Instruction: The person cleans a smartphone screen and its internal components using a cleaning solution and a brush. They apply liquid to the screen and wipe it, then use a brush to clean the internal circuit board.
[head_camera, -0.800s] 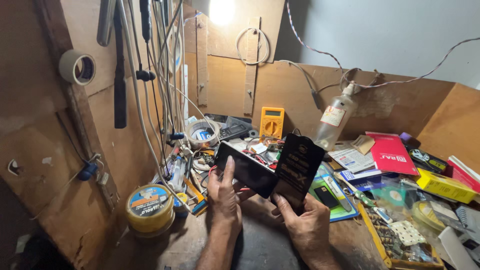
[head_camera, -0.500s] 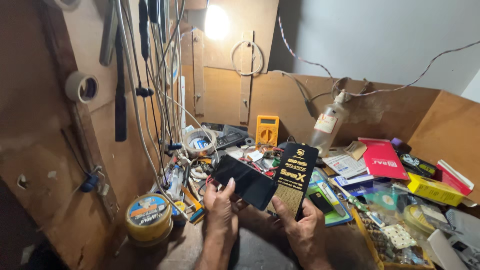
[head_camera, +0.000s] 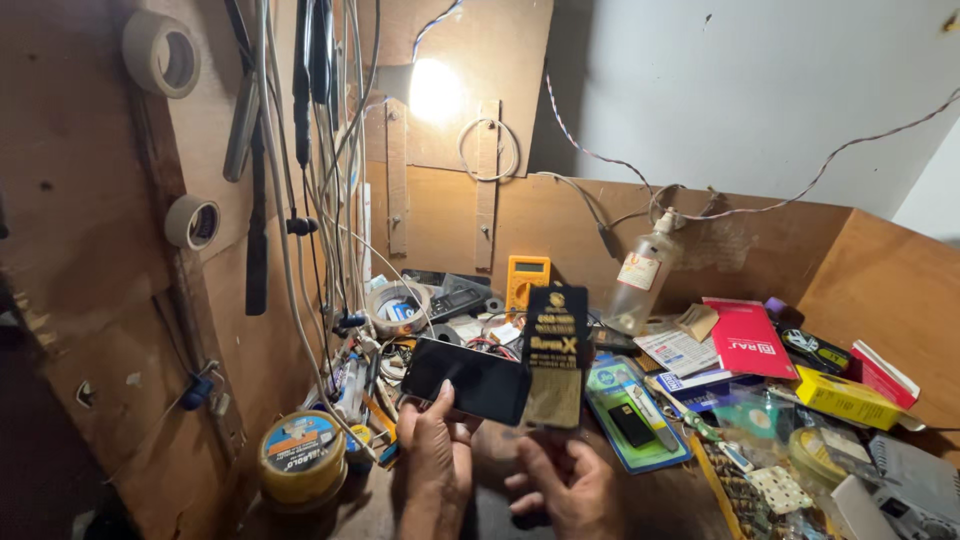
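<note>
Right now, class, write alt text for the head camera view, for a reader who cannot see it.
Over a cluttered wooden workbench, a person's left hand holds a dark smartphone flat while the right hand holds up a narrow black-and-gold packet beside it. Behind sit a yellow multimeter, a clear spray bottle, a red booklet and hanging cables.

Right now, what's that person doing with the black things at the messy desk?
A person sits at a cluttered wooden workbench. Their left hand holds a dark phone flat by its lower edge, thumb on the screen. Their right hand holds up a tall black and gold packet, which stands upright just beside the phone. Around them lie a yellow multimeter, a clear spray bottle, a round yellow tin and boxes; cables and rolls of tape hang on the wall.
</note>
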